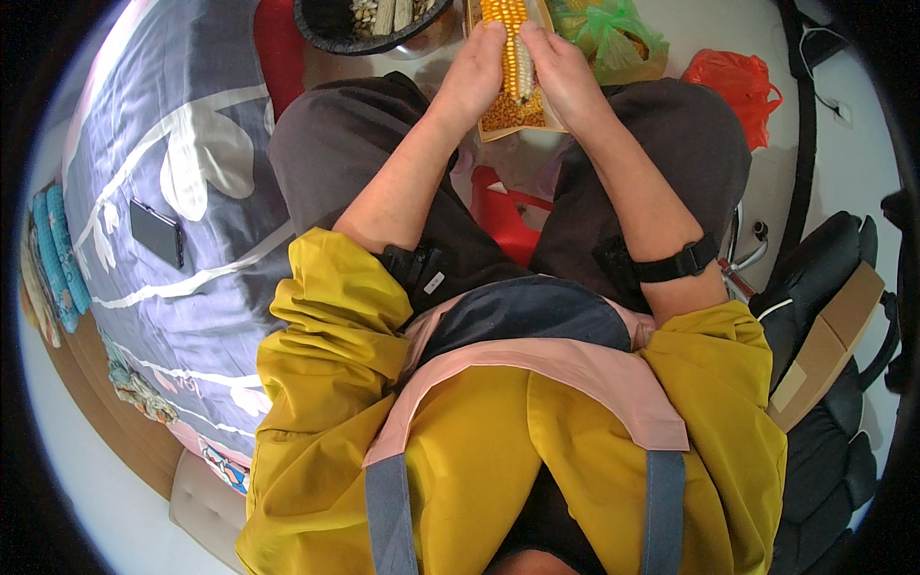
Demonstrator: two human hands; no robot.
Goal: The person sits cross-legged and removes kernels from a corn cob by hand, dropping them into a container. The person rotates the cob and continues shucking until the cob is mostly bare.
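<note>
Both hands grip one ear of corn (511,61) near the top of the view. My left hand (476,68) closes on its left side, the thumb lying along the yellow kernels. From the right, my right hand (560,72) holds the same ear, beside a pale stripe where kernels are gone. Directly beneath is a cardboard box (521,132) with loose corn kernels (512,117) in its bottom. The upper part of the ear is cut off by the picture's edge.
A black-rimmed bucket (338,47) holding bare cobs stands left of the box. At right lie a green plastic bag (611,39) and a red plastic bag (733,90). A red stool (503,215) shows between the knees. A phone (157,233) rests on the bed (208,273).
</note>
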